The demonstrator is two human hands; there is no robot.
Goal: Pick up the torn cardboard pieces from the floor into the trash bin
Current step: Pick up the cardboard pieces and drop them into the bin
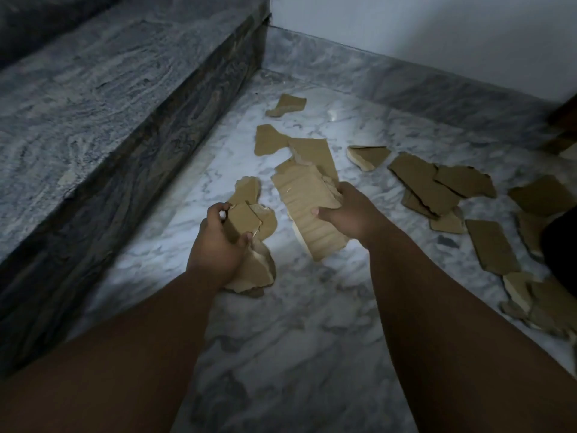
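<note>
The marble floor carries the torn cardboard pieces, the largest scatter lying to the right of the right hand and a few more pieces just beyond both hands, so most of the task is judged outstanding; no trash bin can be identified in view. The right hand grips a long corrugated strip, thumb on its ribbed face and fingers wrapped round the far edge, probably to carry it as a single load. The left hand is curled round a stack of smaller scraps, apparently acting as the collecting hand so several travel together.
</note>
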